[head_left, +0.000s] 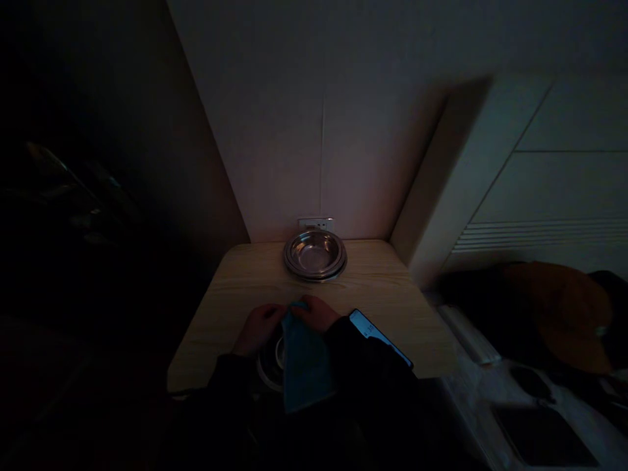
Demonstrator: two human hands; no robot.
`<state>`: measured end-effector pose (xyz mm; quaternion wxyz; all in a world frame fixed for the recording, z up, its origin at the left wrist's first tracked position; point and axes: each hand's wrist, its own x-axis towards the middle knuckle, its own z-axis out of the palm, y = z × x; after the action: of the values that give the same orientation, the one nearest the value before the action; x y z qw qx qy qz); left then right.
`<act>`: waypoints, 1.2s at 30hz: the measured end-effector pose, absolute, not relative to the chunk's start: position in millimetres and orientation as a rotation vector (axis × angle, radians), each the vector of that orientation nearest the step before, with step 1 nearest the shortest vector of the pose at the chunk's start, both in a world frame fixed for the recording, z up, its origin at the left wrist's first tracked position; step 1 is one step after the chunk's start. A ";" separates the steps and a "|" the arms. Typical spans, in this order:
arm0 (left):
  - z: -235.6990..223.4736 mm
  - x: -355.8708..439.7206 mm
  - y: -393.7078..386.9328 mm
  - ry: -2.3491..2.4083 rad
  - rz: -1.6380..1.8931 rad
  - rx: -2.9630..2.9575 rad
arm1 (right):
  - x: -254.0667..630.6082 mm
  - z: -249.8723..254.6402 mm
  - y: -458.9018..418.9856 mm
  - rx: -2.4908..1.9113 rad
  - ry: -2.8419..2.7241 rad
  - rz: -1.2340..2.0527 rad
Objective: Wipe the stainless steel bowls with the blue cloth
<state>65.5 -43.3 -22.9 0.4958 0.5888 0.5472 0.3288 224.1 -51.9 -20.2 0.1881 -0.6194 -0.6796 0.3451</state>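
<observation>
Both of my hands meet at the upper edge of a blue cloth (307,366), which hangs down toward me over the near edge of the table. My right hand (316,313) is closed on the cloth's top. Fingers of my left hand (259,325) are curled and pinch the cloth's upper left corner. Partly behind the cloth and below my left hand is a dark round thing with shiny rings (269,369); its kind is hard to make out in the dim light. Beyond my hands sits a stack of steel bowls (315,254).
The light wooden table (220,288) stands against a wall with a power socket (316,224). A phone (377,333) with a lit screen lies right of my right sleeve. At far right, an orange-brown cap (559,314) and a dark flat tablet-like thing (544,435) rest on a pale surface.
</observation>
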 end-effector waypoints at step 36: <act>-29.8 59.0 -43.1 1.365 0.814 1.303 | 218.3 -31.5 -67.7 -1.752 -1.756 0.882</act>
<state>59.0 -43.1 -29.8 0.5169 0.5427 0.5685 0.3392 218.3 -67.7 -31.5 0.2518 -0.6439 -0.6455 0.3244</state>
